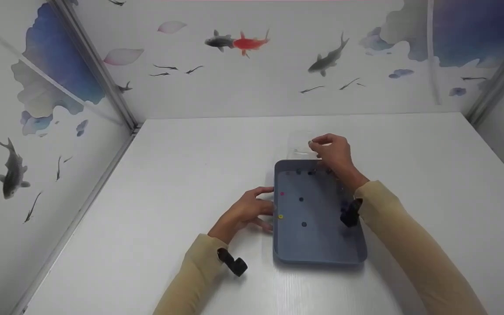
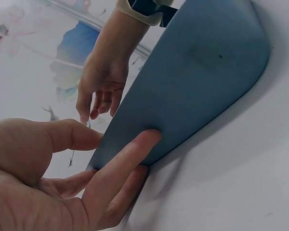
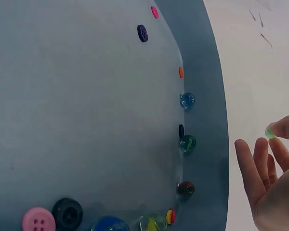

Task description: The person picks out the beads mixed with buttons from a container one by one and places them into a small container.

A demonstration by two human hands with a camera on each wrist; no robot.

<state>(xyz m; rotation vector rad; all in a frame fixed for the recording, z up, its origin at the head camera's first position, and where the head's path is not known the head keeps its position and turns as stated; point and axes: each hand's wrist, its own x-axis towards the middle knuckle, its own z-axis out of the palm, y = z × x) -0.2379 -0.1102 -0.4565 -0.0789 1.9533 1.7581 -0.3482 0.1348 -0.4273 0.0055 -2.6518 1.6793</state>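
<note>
My right hand is past the far rim of the blue-grey tray. Between thumb and fingertip it pinches a small green glass marble. Beside that hand stands a clear container, hard to make out against the white table. My left hand touches the outside of the tray's left wall with its fingers extended. Inside the tray, glass marbles line one wall among buttons. A pink button, a dark button and a yellow button lie on the tray floor.
The white table meets a back wall printed with fish. Another printed wall rises on the left, with metal posts at the corners. A black wrist camera on the right sleeve hangs over the tray's right side.
</note>
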